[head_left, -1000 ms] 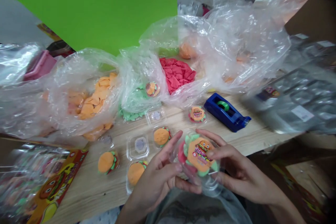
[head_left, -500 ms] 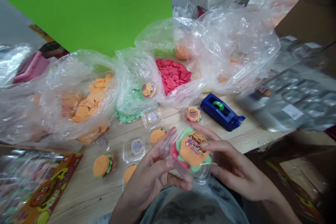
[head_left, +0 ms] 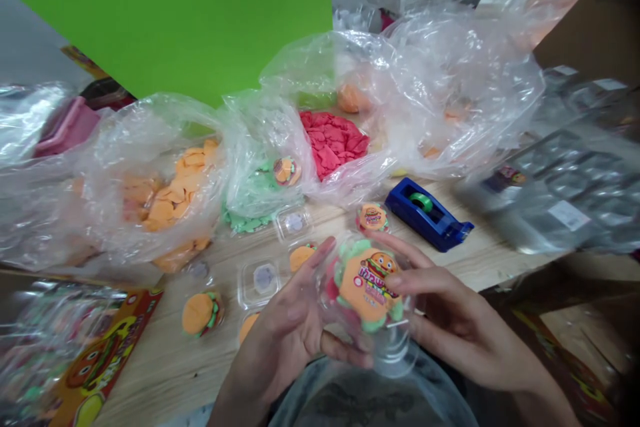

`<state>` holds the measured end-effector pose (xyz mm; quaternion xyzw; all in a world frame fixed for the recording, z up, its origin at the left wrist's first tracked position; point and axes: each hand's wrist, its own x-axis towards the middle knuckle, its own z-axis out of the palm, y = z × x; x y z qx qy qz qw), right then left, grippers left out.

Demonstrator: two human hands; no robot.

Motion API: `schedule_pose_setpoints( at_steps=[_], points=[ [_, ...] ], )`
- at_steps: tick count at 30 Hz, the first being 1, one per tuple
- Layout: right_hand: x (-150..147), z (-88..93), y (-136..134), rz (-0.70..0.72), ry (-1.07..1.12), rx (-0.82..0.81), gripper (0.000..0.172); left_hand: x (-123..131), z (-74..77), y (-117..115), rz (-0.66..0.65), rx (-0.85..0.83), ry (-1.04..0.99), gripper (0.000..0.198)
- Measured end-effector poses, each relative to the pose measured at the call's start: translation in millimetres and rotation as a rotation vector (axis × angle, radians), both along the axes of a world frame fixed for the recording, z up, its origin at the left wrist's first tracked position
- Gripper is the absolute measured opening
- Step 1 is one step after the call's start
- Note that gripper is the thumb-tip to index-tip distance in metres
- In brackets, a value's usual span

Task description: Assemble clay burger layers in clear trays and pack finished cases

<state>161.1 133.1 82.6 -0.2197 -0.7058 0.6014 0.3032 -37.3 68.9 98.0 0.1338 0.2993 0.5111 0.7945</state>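
Observation:
Between my hands, near my body, is a clear plastic box (head_left: 367, 283) with a toy burger inside and a printed label on top. My left hand (head_left: 300, 320) supports its left side and underside, fingers curled round it. My right hand (head_left: 445, 307) grips the right side, with the thumb lying over the label. Just beyond the box sits another labelled burger pack (head_left: 373, 217). An open clear case (head_left: 260, 282) and a toy burger in its open case (head_left: 201, 313) lie to the left of my left hand.
A blue tape dispenser (head_left: 427, 213) stands right of centre. Plastic bags behind hold orange pieces (head_left: 183, 183), green pieces (head_left: 250, 207) and red pieces (head_left: 335, 143). Clear trays (head_left: 575, 187) are at the right; a display box (head_left: 105, 360) of packed burgers is at the lower left.
The box has tilted slightly in my hands, its label now facing more toward me. Both hands keep their hold, and the whole view has shifted a little.

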Motion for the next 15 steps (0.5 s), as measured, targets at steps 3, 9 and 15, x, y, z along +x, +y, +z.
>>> schedule_pose_setpoints(
  at_steps=[3, 9, 15],
  points=[
    [4.4, 0.5, 1.5, 0.054, -0.036, 0.046, 0.053, -0.1, 1.5, -0.9, -0.012, 0.005, 0.004, 0.057],
    [5.9, -2.2, 3.0, 0.069, -0.017, 0.024, 0.042, 8.1, 0.2, -1.7, 0.023, 0.002, 0.139, 0.042],
    [-17.6, -2.1, -13.1, -0.28, 0.223, -0.19, 0.043, 7.2, -5.9, -12.0, 0.12, 0.101, 0.426, 0.036]
  ],
)
